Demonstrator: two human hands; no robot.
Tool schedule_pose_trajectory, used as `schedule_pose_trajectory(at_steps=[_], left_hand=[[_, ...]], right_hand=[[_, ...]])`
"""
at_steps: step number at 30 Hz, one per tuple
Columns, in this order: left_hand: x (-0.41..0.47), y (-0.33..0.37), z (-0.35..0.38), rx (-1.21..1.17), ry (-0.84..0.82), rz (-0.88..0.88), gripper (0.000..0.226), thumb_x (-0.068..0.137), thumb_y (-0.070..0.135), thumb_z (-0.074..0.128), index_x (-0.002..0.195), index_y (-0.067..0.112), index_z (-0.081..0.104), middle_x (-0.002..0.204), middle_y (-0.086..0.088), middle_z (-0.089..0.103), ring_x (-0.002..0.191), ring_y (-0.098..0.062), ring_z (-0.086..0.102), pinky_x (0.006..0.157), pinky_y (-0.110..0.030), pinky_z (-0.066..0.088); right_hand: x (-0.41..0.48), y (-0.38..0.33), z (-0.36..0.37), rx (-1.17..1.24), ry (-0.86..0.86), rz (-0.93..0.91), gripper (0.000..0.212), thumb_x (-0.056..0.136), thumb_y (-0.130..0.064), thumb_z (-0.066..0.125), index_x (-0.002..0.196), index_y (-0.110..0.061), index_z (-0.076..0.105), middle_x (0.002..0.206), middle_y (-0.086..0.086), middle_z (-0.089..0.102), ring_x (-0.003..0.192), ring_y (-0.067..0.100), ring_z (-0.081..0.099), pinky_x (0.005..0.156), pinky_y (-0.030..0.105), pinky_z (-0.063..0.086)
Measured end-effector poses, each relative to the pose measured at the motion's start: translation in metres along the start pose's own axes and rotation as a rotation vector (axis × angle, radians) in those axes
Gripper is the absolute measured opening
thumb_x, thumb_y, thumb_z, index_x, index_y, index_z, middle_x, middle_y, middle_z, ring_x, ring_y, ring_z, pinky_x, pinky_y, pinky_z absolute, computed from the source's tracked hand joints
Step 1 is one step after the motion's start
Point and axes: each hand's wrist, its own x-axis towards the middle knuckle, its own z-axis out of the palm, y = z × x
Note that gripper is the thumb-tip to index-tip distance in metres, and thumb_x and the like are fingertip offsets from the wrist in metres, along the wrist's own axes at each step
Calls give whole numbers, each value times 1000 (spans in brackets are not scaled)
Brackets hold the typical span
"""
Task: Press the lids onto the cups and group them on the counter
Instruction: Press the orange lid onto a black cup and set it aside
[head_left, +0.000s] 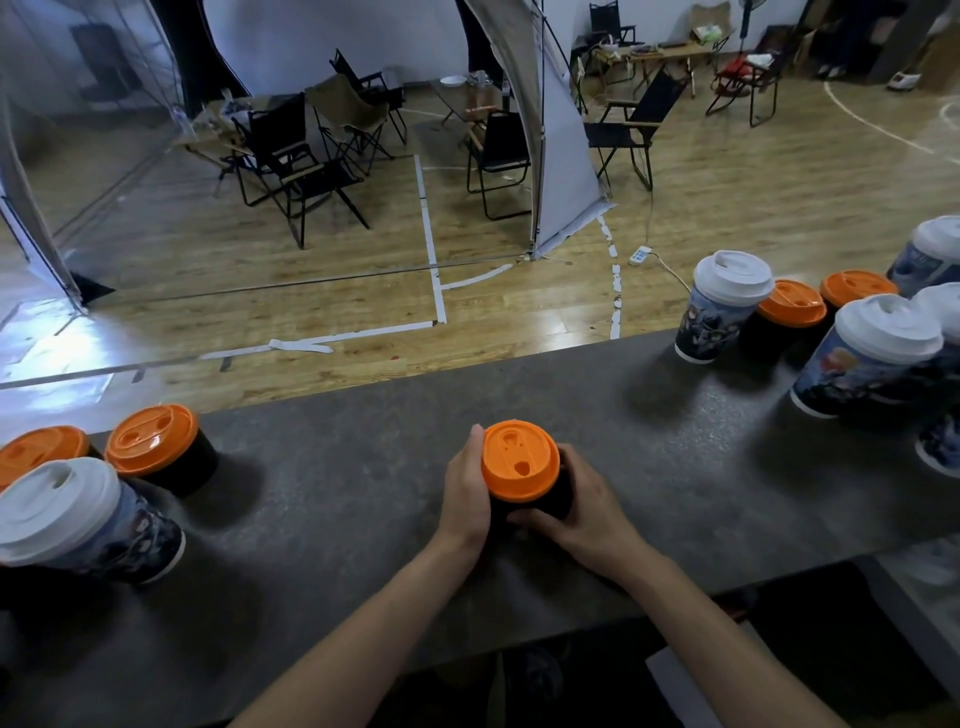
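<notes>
A black cup (545, 506) with an orange lid (520, 461) stands at the middle of the dark counter (337, 499). My left hand (466, 493) holds its left side and my right hand (576, 506) wraps its right and near side. On the left stand two black cups with orange lids (151, 440) (41, 451) and a printed cup with a white lid (57, 512). On the right is a group: printed cups with white lids (733, 277) (888, 327) (940, 239) and black cups with orange lids (792, 303) (857, 287).
The counter's far edge drops to a wooden floor (467, 260) with folding chairs (306, 171) and a tent beyond. Another printed cup (940, 447) sits at the right border. Bare counter lies between the middle cup and both groups.
</notes>
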Motion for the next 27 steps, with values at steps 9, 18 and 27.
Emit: schedule_pose_trajectory(at_steps=[9,18,27], left_hand=[[-13,33,6,-55,87,-93,47,109,33,39,73,16,63,72,3,66,73,-6,63,75,-21,47],[-4,53,-1,-25,-236,21,70,76,56,74,138,35,52,135,0,60,124,-18,61,101,-28,52],[-21,72,-25,-320,-314,73,65,80,36,76,134,7,57,127,-21,67,115,-31,67,99,-41,54]], right_hand=[[-1,-5,-3,-4,-84,94,62,79,-55,75,131,-42,45,130,-14,61,122,-3,56,103,17,44],[-2,-56,-15,733,33,430,51,92,-51,62,120,-9,61,104,13,76,83,26,76,65,31,56],[-2,-111,-20,842,-79,446,75,84,-54,62,132,4,57,110,24,73,78,28,71,64,31,54]])
